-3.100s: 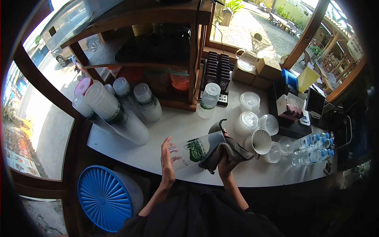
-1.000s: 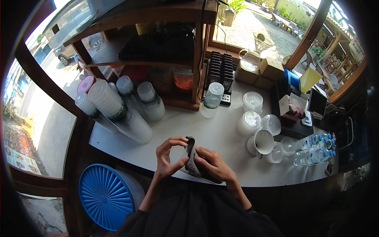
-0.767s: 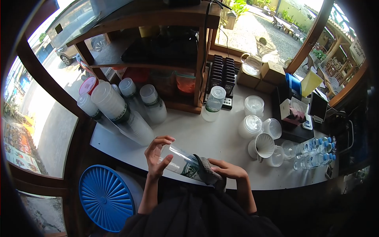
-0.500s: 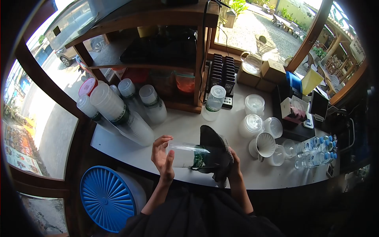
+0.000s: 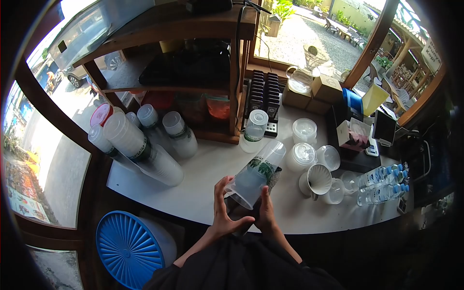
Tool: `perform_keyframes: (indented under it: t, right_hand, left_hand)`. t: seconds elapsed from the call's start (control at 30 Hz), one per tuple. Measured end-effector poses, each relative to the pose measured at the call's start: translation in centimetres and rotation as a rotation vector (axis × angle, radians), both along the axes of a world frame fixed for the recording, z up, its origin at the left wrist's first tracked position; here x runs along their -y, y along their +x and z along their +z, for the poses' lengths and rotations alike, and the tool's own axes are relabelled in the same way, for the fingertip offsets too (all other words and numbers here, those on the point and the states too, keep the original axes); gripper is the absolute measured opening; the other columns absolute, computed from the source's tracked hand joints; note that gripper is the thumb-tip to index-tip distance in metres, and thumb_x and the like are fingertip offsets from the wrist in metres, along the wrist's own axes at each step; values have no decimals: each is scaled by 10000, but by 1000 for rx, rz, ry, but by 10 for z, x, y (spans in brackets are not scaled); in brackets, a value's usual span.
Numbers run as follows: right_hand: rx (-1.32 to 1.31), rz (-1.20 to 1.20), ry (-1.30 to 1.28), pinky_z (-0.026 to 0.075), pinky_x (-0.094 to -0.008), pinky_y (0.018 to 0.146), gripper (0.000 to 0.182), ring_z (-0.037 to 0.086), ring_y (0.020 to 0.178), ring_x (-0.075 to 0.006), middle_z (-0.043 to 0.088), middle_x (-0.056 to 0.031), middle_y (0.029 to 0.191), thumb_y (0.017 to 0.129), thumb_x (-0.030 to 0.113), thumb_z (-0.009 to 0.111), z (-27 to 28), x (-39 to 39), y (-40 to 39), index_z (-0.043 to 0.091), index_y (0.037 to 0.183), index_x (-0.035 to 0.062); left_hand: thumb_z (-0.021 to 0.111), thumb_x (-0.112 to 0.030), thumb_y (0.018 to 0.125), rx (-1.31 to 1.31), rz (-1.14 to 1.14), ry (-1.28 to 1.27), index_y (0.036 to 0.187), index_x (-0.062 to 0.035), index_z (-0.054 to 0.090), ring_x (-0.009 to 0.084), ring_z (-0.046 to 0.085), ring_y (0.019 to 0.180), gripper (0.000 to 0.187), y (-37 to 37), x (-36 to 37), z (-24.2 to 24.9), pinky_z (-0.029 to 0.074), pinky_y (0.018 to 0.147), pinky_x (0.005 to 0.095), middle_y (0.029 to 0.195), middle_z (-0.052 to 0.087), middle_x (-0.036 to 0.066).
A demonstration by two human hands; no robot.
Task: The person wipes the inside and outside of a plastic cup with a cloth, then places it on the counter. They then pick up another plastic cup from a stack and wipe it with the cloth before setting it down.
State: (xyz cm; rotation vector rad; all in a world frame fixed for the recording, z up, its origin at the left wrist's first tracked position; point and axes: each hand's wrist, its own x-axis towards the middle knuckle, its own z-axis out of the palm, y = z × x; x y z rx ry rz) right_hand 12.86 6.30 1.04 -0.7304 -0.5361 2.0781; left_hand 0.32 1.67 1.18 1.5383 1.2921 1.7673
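Between my two hands a clear plastic cup (image 5: 262, 169) with a green print is tilted, its open rim toward me and its base pointing away. My left hand (image 5: 227, 205) has its fingers on the rim's left side. On the right, my right hand (image 5: 266, 210) grips the cup near the rim. A dark cloth (image 5: 237, 209) lies in my hands under the cup, and part of it shows at the cup's right side. Another clear cup (image 5: 254, 131) stands upside down on the counter just beyond.
Stacked cups (image 5: 145, 150) stand at the left of the white counter (image 5: 203, 169). Lidded containers (image 5: 304, 155), a ribbed dripper (image 5: 316, 180) and water bottles (image 5: 382, 179) are at the right. A blue-lidded bin (image 5: 128, 249) is below left, under a wooden shelf (image 5: 169, 87).
The cup has turned from lying sideways to pointing away, with its rim toward me. My left hand moved right and my right hand moved left, closer together. The cloth has come mostly beneath the cup.
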Motion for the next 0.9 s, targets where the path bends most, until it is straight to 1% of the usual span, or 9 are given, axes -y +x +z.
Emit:
perform_keyframes:
  t: [0.03,0.1,0.2,0.4,0.53,0.67,0.77,0.8,0.9]
  right_hand:
    - [-45,82,26,475,-420,956,783,545,1145,-288,487,-202,1286,892,592,474,-2,-7,5,341,1341,-35]
    - [-123,234,12,489,-413,947,787,551,1138,-288,477,-212,1289,900,600,446,9,-14,10,326,1358,-28]
    - [42,243,-4,513,-394,904,767,589,1080,-272,514,-208,1251,904,586,457,8,-10,11,359,1341,-37]
    - [186,146,-66,544,-314,776,538,635,946,-195,597,-151,1127,944,386,535,-9,-14,13,445,1274,-29]
    - [165,17,14,525,-306,803,453,624,948,-179,598,-117,1105,937,236,578,-17,-11,11,407,1299,23]
    - [142,83,104,518,-284,808,362,613,968,-146,613,-87,1100,941,177,558,-12,-9,15,471,1247,5]
    - [39,182,111,512,-282,820,294,613,977,-147,631,-83,1077,954,188,531,-17,-14,26,535,1177,-3]
    - [-24,218,105,508,-285,830,282,612,985,-153,634,-85,1076,958,192,522,-19,-17,32,551,1158,-4]
    - [-18,89,212,490,-305,874,261,621,988,-173,645,-88,1055,971,193,490,-19,-25,39,570,1124,-3]
  left_hand:
    - [850,-448,612,-120,-8,8,1431,-54,230,319,401,1192,1100,-7,1,5,394,957,446,1366,318,187]
    - [870,-414,593,-360,-20,26,1421,-76,277,323,408,1192,1073,-21,1,18,407,948,453,1363,332,186]
    - [891,-375,565,-526,23,16,1362,-118,385,350,435,1170,979,-34,-1,30,392,971,465,1329,400,166]
    - [885,-322,582,-386,-93,108,1343,-150,336,340,389,1270,954,-35,-15,19,314,1044,479,1416,370,154]
    - [887,-317,582,-607,-32,-33,1271,-132,385,341,382,1275,873,-48,-14,26,338,1005,475,1351,428,144]
    - [909,-305,540,-407,-50,147,1245,-96,386,312,436,1233,902,-48,-21,21,304,1060,474,1271,472,160]
    - [918,-296,528,-195,-117,68,1269,-72,367,283,473,1199,950,-56,-17,12,298,1075,466,1218,498,158]
    - [926,-285,517,-249,-29,30,1290,-35,364,251,481,1193,988,-62,-12,24,301,1070,440,1198,510,153]
    - [907,-389,502,472,-209,-180,1278,-15,448,263,425,1254,976,-76,3,20,282,1069,395,1319,424,173]
